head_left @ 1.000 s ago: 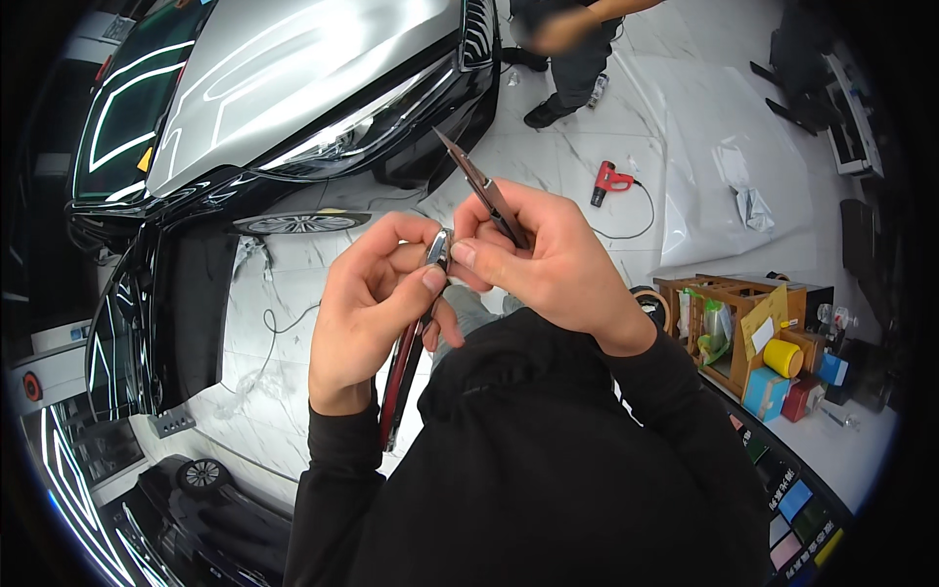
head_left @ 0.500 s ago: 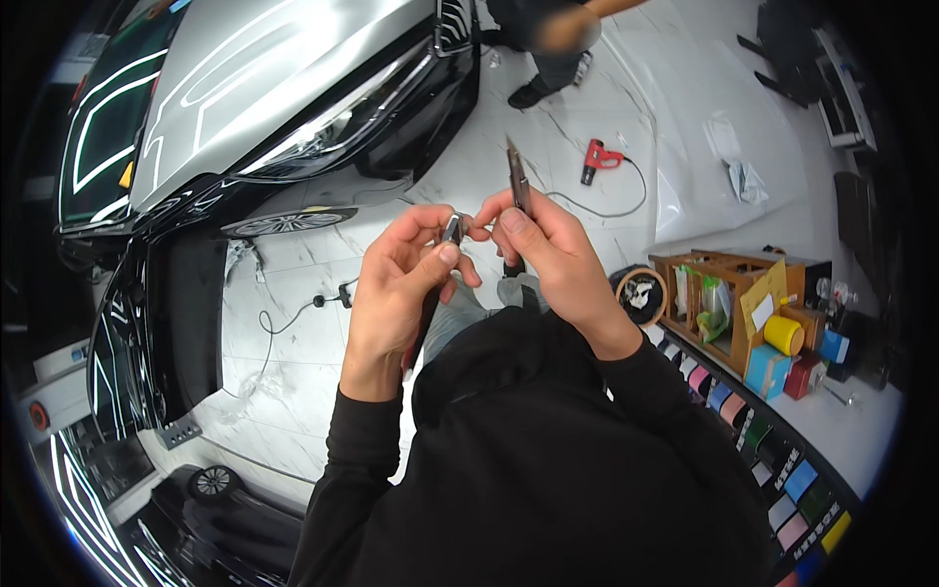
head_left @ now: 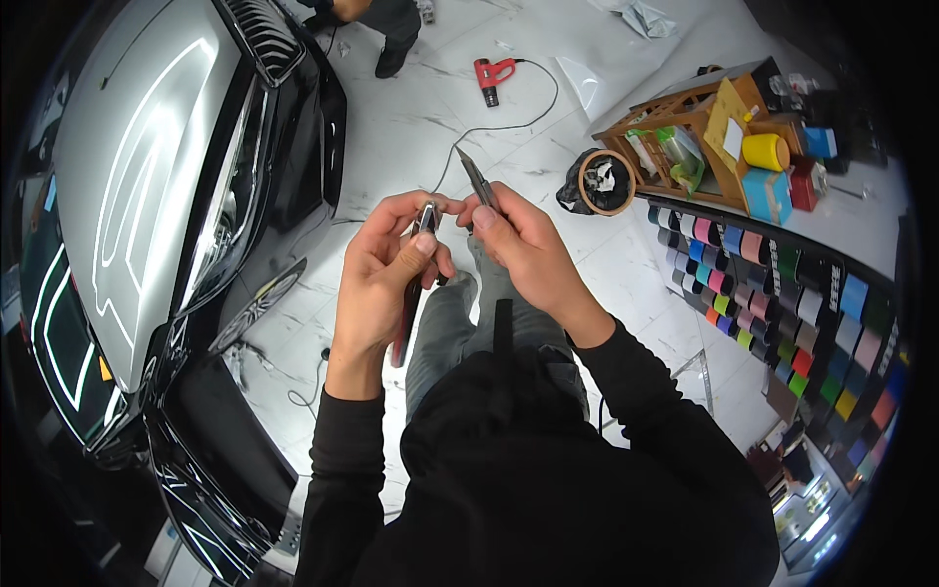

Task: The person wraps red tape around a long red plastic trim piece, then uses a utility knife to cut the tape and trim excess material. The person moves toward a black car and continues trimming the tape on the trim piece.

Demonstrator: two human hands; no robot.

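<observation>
My left hand is closed around a slim dark tool with a shiny metal end; its lower part looks dark red, and its exact kind is unclear. My right hand grips a utility knife, its pointed blade out and tilted up and to the left. Both hands are in front of my body, the right fingertips close beside the metal end of the left tool. Whether they touch it cannot be made out.
A silver and black car stands at left. On the tiled floor lie a red heat gun and its cord. At right are a lined waste bin, a wooden shelf unit and a rack of colour samples. Another person's leg shows at the top.
My view has turned: the car, the heat gun and the other person sit further left, and more of the sample rack shows. Both hands keep their holds, close together.
</observation>
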